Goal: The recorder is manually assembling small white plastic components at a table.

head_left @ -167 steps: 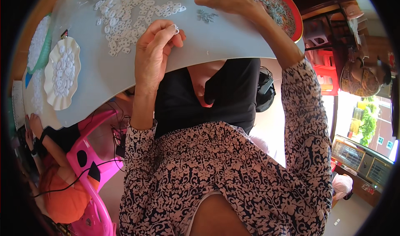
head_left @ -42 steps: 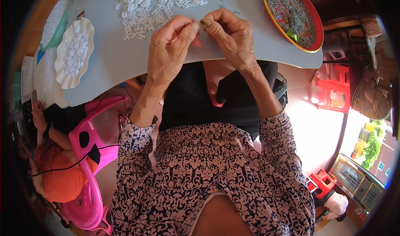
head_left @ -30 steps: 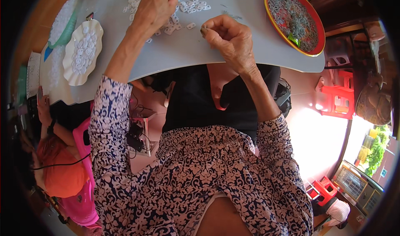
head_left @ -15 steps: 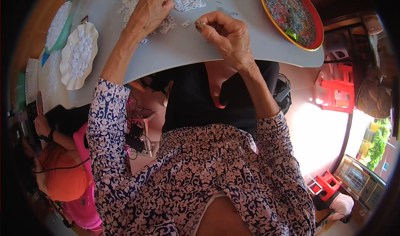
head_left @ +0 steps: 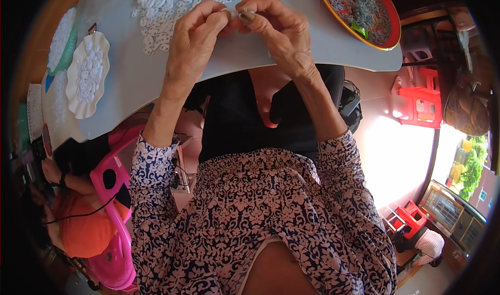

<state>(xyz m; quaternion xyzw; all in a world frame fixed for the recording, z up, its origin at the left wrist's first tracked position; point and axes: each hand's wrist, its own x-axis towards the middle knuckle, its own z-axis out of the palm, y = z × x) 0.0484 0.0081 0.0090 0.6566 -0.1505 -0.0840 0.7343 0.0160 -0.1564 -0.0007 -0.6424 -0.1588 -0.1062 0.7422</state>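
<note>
Now left hand (head_left: 192, 39) and right hand (head_left: 276, 29) fingers pinched together on small white piece (head_left: 234, 14), above grey table (head_left: 312, 45).

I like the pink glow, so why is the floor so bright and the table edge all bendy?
Head view: daylight glares off the floor beside the red stool, washing it pale; the fisheye lens bends the table edge and blackens the corners; both hands stay sharp.

Bright daylight from right; fisheye-bent, dark-vignetted edges.
</note>
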